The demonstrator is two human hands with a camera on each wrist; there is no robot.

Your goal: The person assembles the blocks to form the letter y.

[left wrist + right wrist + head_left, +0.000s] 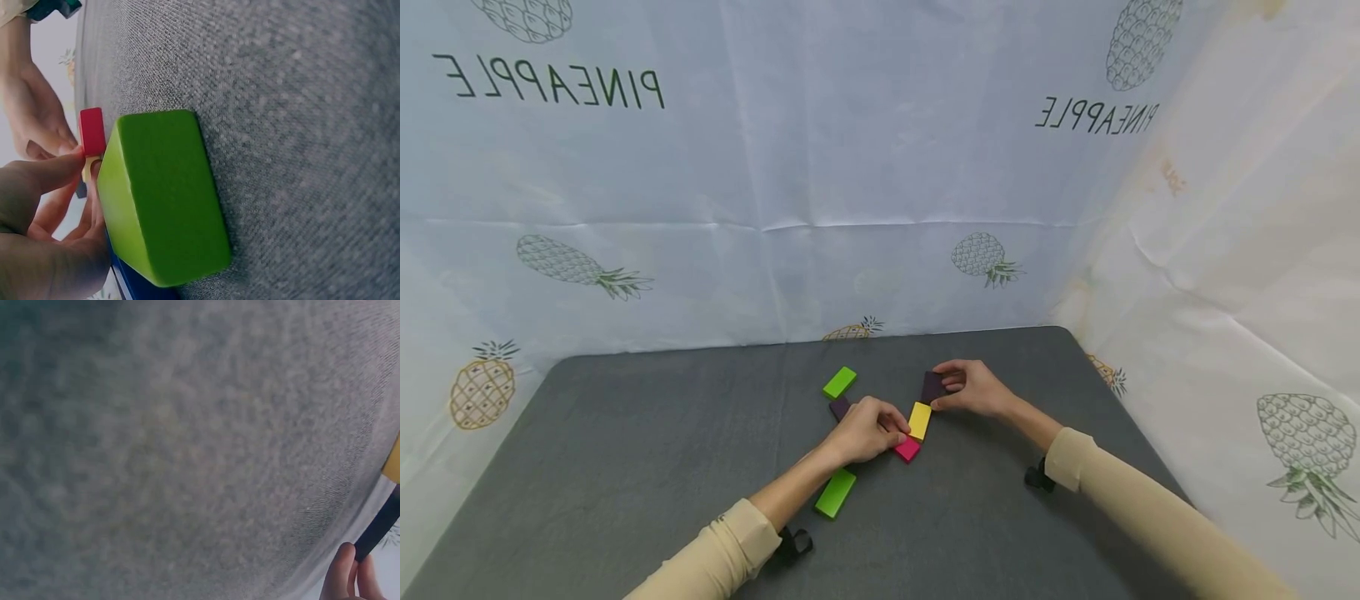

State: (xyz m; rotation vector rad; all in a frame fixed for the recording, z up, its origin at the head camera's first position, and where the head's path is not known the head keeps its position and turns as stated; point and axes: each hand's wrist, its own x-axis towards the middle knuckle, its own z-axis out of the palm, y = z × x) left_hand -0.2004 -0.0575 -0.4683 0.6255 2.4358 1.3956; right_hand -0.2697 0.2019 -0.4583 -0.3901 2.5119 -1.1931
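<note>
Head view: we find the left hand (pixel 865 429) pinching the red block (pixel 907 451) between its fingers, and the right hand (pixel 972 389) gripping the right dark block (pixel 932 387). Both blocks adjoin the yellow block (pixel 919 422) on the grey surface (pixel 647 467). We judge this row formed but unfinished, neither held block being released. The far green block (pixel 839 382), left dark block (pixel 839 407) and near green block (pixel 835 493) lie unheld.

Pineapple-print curtain (pixel 865 167) behind grey table (pixel 647 450)
</note>
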